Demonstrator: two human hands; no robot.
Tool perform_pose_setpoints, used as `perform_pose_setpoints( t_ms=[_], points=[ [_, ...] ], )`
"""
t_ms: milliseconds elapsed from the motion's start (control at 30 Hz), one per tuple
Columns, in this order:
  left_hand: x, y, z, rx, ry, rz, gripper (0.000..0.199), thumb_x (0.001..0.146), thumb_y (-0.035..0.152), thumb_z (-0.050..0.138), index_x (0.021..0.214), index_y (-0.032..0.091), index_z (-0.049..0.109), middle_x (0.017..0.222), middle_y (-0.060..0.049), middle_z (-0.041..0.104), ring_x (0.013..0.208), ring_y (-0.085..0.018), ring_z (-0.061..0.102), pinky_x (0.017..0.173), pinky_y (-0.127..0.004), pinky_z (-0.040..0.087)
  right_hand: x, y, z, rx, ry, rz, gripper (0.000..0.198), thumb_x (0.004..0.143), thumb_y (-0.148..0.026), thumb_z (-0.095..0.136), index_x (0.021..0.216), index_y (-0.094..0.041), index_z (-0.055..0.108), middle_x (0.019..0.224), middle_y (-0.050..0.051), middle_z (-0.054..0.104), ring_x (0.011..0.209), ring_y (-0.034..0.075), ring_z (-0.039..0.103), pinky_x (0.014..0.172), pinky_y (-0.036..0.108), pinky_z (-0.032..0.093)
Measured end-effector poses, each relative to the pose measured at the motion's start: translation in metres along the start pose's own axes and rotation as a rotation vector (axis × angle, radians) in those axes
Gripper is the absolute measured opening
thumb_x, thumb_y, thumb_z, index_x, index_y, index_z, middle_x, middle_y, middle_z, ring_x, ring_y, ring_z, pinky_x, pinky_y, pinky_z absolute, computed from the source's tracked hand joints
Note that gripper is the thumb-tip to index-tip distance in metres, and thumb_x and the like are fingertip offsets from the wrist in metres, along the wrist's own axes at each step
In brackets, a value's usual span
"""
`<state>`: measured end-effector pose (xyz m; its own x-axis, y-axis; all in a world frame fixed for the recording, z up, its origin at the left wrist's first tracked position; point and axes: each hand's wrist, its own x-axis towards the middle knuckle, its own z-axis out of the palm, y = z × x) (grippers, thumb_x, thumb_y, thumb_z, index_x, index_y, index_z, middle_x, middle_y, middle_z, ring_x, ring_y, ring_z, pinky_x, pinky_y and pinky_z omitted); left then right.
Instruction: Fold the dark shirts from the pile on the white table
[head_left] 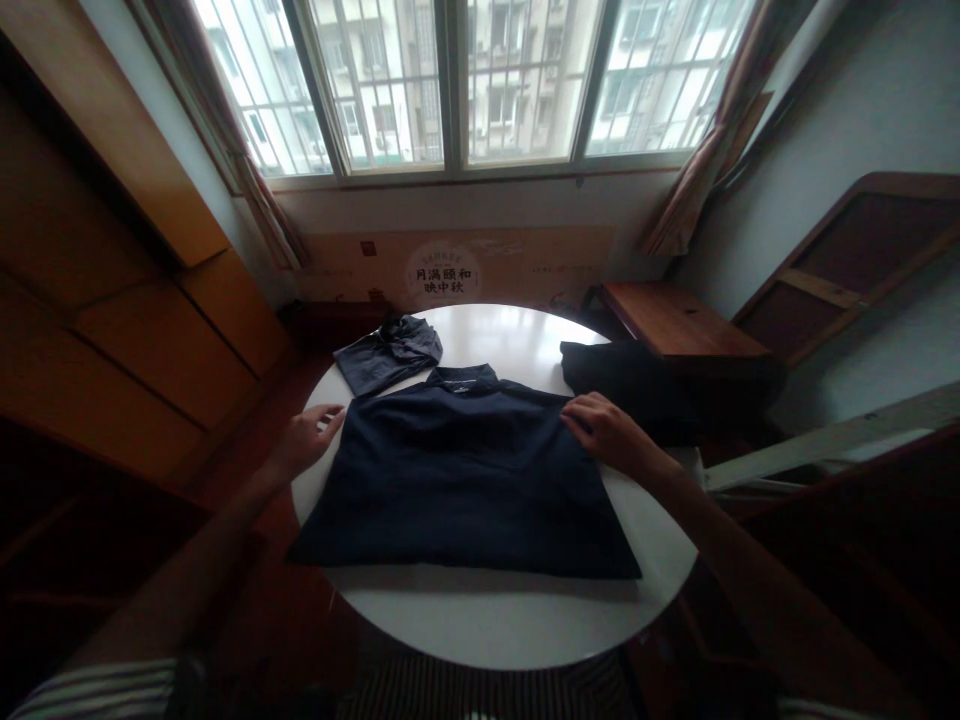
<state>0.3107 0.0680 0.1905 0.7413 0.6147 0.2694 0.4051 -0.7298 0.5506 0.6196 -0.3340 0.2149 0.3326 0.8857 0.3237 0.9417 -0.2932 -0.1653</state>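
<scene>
A dark navy shirt (465, 480) lies spread flat on the round white table (517, 630), its collar at the far side and its wide edge towards me. Its sleeves do not show, and its lower left corner reaches past the table's rim. My left hand (306, 440) is beside the shirt's left shoulder, fingers slightly apart, with nothing seen in them. At the right shoulder, my right hand (604, 432) has its fingers closed on the fabric edge.
A folded dark grey garment (386, 355) lies at the table's far left. Black cloth (622, 380) lies at the far right, behind my right hand. A wooden side table (682, 315) stands beyond it. Wooden cabinets (127, 290) line the left, and a barred window is ahead.
</scene>
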Motion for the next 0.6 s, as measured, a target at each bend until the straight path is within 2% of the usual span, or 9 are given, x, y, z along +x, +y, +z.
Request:
perform_pose_setpoints(
  t_ms=[100, 200, 300, 433, 600],
  points=[
    [0.041, -0.008, 0.020, -0.057, -0.058, -0.210, 0.058, 0.067, 0.069, 0.065, 0.086, 0.015, 0.071, 0.094, -0.014, 0.074, 0.084, -0.028, 0.070, 0.073, -0.033, 0.053, 0.040, 0.022, 0.012, -0.174, -0.085, 0.105, 0.026, 0.095, -0.026, 0.052, 0.100, -0.010, 0.072, 0.099, 0.016, 0.070, 0.096, 0.028, 0.060, 0.089, 0.039, 0.047],
    [0.055, -0.016, 0.032, -0.178, -0.111, -0.257, 0.058, 0.054, 0.068, 0.075, 0.078, 0.015, 0.069, 0.085, -0.012, 0.074, 0.082, -0.029, 0.068, 0.070, -0.032, 0.052, 0.055, 0.034, 0.023, -0.227, -0.234, 0.173, 0.030, 0.093, -0.034, 0.056, 0.096, -0.009, 0.072, 0.101, 0.019, 0.069, 0.098, 0.031, 0.059, 0.085, 0.039, 0.045],
    [0.056, -0.023, 0.040, -0.270, -0.042, -0.224, 0.059, 0.055, 0.066, 0.075, 0.082, 0.015, 0.068, 0.089, -0.012, 0.073, 0.083, -0.027, 0.067, 0.072, -0.032, 0.051, 0.057, 0.042, 0.029, -0.197, -0.295, 0.204, 0.024, 0.092, -0.031, 0.059, 0.095, -0.012, 0.073, 0.100, 0.016, 0.071, 0.096, 0.028, 0.061, 0.082, 0.036, 0.045],
    [0.055, -0.029, 0.047, -0.339, 0.084, -0.248, 0.059, 0.058, 0.065, 0.073, 0.089, 0.015, 0.065, 0.095, -0.012, 0.070, 0.084, -0.024, 0.066, 0.074, -0.032, 0.052, 0.057, 0.048, 0.028, -0.179, -0.253, 0.200, 0.024, 0.095, -0.022, 0.052, 0.102, -0.014, 0.073, 0.101, 0.012, 0.072, 0.096, 0.024, 0.062, 0.084, 0.033, 0.042],
    [0.054, -0.033, 0.047, -0.256, 0.064, -0.268, 0.046, 0.067, 0.054, 0.072, 0.092, 0.017, 0.063, 0.097, -0.011, 0.069, 0.085, -0.024, 0.066, 0.072, -0.032, 0.054, 0.054, 0.043, 0.023, -0.208, -0.214, 0.196, 0.032, 0.098, -0.023, 0.044, 0.094, -0.014, 0.074, 0.097, 0.013, 0.072, 0.089, 0.024, 0.061, 0.080, 0.033, 0.040]
  ],
)
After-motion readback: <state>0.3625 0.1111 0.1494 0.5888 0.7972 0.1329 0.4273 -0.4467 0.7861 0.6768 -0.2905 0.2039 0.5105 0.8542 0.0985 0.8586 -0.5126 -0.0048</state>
